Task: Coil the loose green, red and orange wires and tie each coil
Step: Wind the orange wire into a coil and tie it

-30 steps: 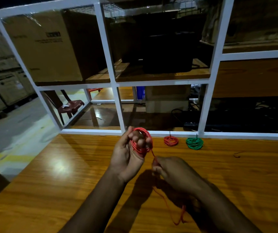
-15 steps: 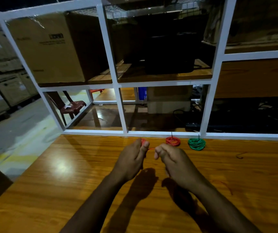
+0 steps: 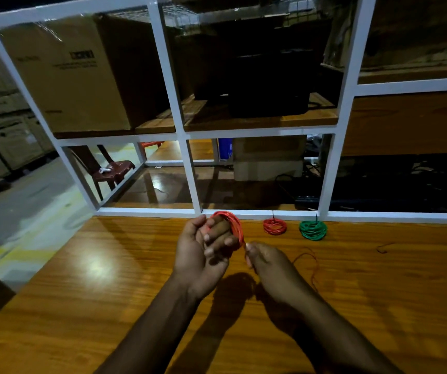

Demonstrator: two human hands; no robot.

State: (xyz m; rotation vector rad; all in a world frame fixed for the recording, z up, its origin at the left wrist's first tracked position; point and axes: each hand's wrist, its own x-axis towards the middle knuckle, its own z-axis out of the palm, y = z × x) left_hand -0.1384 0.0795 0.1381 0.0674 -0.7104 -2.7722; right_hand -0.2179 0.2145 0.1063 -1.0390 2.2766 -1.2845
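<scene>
Over the wooden surface (image 3: pixel 109 279), the right hand (image 3: pixel 268 263) pinches the loose strand just beside the left hand (image 3: pixel 203 252), whose curled fingers carry the orange wire coil (image 3: pixel 234 225). Farther back lie a red coil (image 3: pixel 274 226) and a green coil (image 3: pixel 313 230).

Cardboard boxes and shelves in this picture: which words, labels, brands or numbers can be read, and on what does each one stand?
None can be read with certainty.
Large cardboard box on the shelf: a dark printed logo near its top, too blurred to read.
Same box: smaller print lines below the logo and faint marks to the left, too small to read.
Stacked boxes at far left: pale labels, unreadable.
Blue container behind the frame: no clear text.
</scene>
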